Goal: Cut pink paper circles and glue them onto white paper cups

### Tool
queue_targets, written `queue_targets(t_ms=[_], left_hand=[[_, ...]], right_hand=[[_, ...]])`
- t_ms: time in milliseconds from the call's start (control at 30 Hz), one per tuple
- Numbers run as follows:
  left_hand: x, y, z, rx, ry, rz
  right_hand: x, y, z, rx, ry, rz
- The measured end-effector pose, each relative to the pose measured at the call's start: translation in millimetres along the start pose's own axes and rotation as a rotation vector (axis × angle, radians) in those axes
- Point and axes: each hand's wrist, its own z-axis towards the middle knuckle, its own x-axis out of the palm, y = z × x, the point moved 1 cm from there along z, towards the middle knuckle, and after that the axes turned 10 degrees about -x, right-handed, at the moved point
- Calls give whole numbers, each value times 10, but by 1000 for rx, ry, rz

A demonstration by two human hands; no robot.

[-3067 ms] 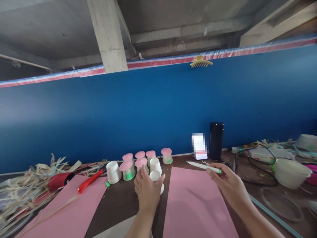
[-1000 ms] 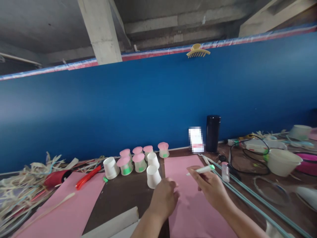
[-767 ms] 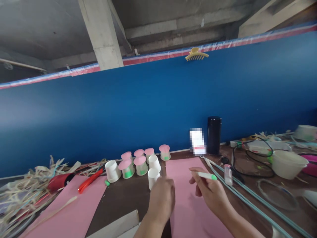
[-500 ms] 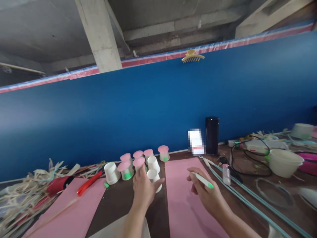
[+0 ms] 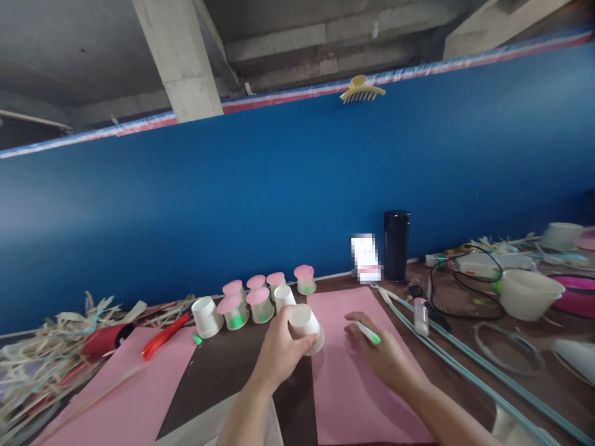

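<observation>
White and upside down, a paper cup sat just below and right of the frame's centre, between the thumb and fingers of the left hand, part-closed around it. Right of that, the right hand held a green-ended marker narrowly above pink paper at lower centre-right.

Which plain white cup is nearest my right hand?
The white cup in the left hand, over the edge of the right pink sheet. The second white cup stands just behind it; the third white cup is leftmost of the group.
</observation>
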Motion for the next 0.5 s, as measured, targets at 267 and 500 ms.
queue_targets(t_ms=[267, 500], left_hand=[[-17, 50, 30, -86, -43, -39], [9, -1, -28, -45, 78, -39]], right_hand=[[132, 30, -95, -259, 283, -411], [173, -28, -26, -229, 318, -527]])
